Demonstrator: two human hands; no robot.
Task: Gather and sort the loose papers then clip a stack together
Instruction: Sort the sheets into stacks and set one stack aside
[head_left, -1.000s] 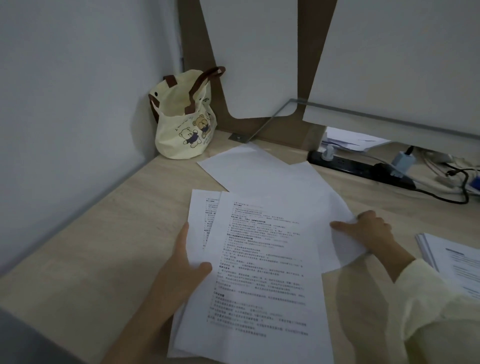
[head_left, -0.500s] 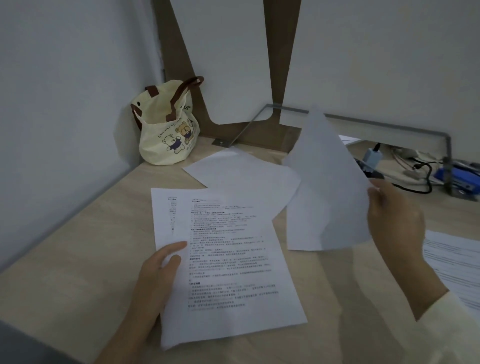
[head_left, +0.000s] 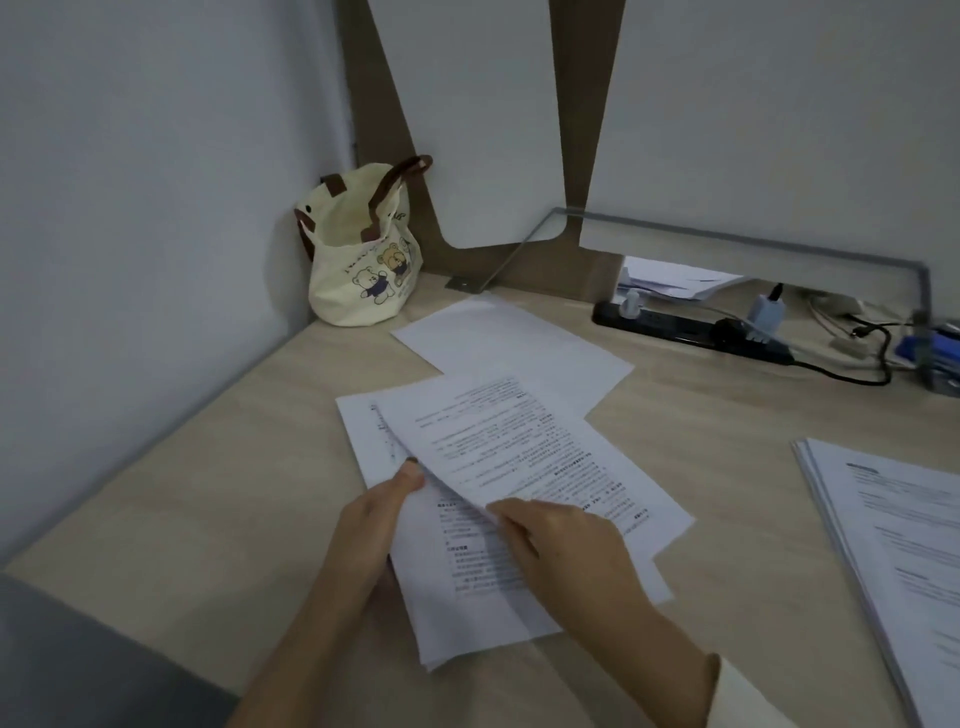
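Near the middle of the desk (head_left: 208, 493), toward its near edge, the left hand (head_left: 379, 525) grips the left side of a small pile (head_left: 467, 577) of printed pages, thumb pressed on top and the fingers hidden beneath. The right hand (head_left: 566, 545) has its fingers curled on the near edge of the top sheet (head_left: 524, 452), which lies askew across the pile, its text turned sideways to the pages below and its right corner hanging out over the bare wood. The step in hand looks like laying this page onto the gathered set. To do it well, turn the sheet until its print runs the same way as the pages under it, slide it until the long edges meet, and let the left thumb lift just enough to admit it before pressing down again; then tap the set square. A blank sheet (head_left: 514, 343) lies farther back, partly tucked under the pile, and looks to be next. A second stack (head_left: 893, 545) sits at the right edge, well apart. A tote bag (head_left: 358, 260) stands in the far left corner and a power strip (head_left: 691, 327) lies along the far edge. No clip is visible
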